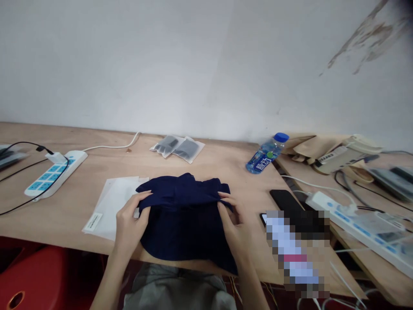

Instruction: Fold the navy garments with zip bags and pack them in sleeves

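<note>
A dark navy cloth garment (pixel 185 215) lies bunched on the wooden table (pixel 226 168) in front of me, its lower edge hanging over the near edge. My left hand (pixel 130 226) pinches the garment's left side with fingers closed on the fabric. My right hand (pixel 234 226) grips the right side the same way. Under the garment's left part lies a clear plastic bag (pixel 111 204) with a small white label.
A white and blue power strip (pixel 54 172) with cables sits at the left. Two small packets (pixel 177 147) lie at the back. A blue water bottle (pixel 266 155) lies on its side at the right. A black phone (pixel 285 200) and another power strip (pixel 361 226) are farther right.
</note>
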A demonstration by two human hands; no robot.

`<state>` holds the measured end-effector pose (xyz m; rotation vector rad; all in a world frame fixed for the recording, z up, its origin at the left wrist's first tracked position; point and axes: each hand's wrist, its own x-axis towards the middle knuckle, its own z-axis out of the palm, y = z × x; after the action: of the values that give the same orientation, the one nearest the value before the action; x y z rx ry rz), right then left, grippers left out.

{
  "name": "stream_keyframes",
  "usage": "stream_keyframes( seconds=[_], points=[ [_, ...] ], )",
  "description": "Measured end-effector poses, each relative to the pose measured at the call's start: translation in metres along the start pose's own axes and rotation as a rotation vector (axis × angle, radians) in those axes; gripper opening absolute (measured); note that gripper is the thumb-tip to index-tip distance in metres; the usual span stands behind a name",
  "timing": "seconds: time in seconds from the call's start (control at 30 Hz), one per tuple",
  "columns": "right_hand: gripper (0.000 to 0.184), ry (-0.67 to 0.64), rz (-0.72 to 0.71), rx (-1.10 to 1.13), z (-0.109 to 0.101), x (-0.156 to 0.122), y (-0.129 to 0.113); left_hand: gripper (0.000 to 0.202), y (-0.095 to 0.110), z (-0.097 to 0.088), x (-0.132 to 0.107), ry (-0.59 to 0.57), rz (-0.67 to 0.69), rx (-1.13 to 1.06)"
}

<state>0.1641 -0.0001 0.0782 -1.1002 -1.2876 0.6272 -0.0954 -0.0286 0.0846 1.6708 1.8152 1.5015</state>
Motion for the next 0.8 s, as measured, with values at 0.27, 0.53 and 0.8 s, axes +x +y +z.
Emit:
stream_keyframes(
  seconds=[0.27,0.53,0.8],
  points=[
    [0.02,0.19,0.052,-0.171,-0.012,-0.003,-0.007,0.005,-0.009,-0.003,-0.007,0.179,-0.053,-0.077],
    [0.023,0.126,0.061,-0.209,-0.031,-0.006,-0.008,0.018,-0.009,-0.043,-0.003,-0.633,-0.148,-0.097],
    [0.033,-0.094,0.209,-0.321,-0.053,-0.002,-0.002,0.037,-0.005,-0.045,-0.006,-1.096,-0.309,-0.037]
  ],
)
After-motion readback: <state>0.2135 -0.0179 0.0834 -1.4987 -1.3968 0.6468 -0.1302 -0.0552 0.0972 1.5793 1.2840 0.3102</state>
